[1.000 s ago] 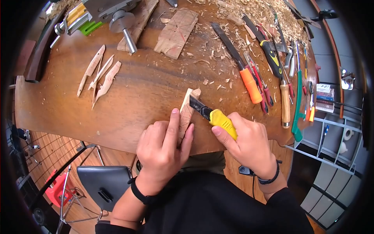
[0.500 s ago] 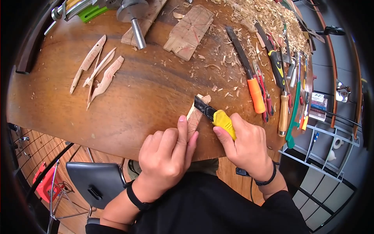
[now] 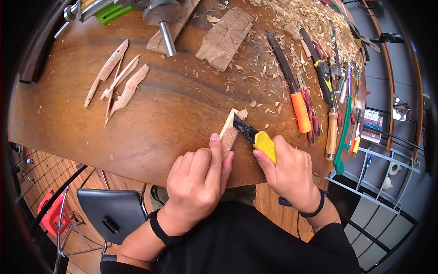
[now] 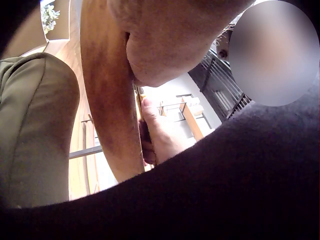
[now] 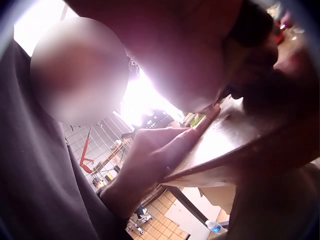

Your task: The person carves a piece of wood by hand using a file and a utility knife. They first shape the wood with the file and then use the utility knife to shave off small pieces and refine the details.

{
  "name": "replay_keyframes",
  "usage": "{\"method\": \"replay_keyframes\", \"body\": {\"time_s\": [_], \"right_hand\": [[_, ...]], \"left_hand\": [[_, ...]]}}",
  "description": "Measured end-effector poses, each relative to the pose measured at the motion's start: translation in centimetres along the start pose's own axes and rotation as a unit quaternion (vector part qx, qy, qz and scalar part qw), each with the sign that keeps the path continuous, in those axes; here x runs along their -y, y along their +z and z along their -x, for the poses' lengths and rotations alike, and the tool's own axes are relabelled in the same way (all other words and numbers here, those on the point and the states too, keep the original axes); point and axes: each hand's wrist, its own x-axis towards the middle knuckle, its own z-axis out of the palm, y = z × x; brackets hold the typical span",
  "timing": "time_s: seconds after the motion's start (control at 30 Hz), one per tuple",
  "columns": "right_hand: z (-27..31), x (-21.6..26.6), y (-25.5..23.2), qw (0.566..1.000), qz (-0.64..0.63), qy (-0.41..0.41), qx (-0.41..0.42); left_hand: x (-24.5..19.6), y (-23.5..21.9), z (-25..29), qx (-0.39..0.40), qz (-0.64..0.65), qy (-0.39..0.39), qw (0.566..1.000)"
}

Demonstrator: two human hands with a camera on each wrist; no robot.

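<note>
My left hand [image 3: 194,178] holds a small strip of wood [image 3: 229,139] down at the table's near edge, index finger along its left side and thumb on the right. Pencil-like lines mark the strip's reddish top, and its left face is pale. My right hand [image 3: 290,166] grips a yellow utility knife [image 3: 264,142], its dark blade lying across the strip's far end. A curl of wood [image 3: 243,113] shows beside the blade. In the left wrist view, the right hand [image 4: 162,132] appears past the table edge; in the right wrist view, the left hand [image 5: 155,150] rests at the table.
Carved wooden pieces [image 3: 130,89] lie at the left of the table [image 3: 173,123]. A marked board [image 3: 226,36] and a metal machine [image 3: 162,13] are at the back. An orange-handled file [image 3: 299,109], other tools and wood shavings [image 3: 315,23] occupy the right. A black chair [image 3: 112,212] stands front left.
The head view has shifted, so the table's contents sit lower. The blade has moved a little along the strip's far end, slightly right of where it was. Both hands keep their holds.
</note>
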Motion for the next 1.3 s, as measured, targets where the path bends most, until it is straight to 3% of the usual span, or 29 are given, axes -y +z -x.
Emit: {"method": "replay_keyframes", "body": {"time_s": [0.57,0.63,0.97,1.07,1.3], "right_hand": [[-1.0,0.7,0.4,0.999,0.040,-0.003,-0.023],[-1.5,1.1,0.7,0.999,0.041,0.000,-0.032],[-0.1,0.4,0.5,0.999,0.032,0.010,-0.023],[-1.1,1.2,0.6,0.999,0.039,0.007,-0.035],[-0.8,1.3,1.1,0.998,0.028,0.009,-0.054]], "left_hand": [[-0.3,-0.2,0.0,0.004,0.004,-0.007,1.000],[-0.5,-0.4,0.0,0.026,0.016,-0.044,0.999],[-0.2,-0.2,-0.1,0.002,-0.003,-0.005,1.000],[-0.5,-0.5,-0.2,0.033,0.013,-0.030,0.999],[-0.6,-0.1,-0.1,0.006,-0.017,-0.019,1.000]]}}
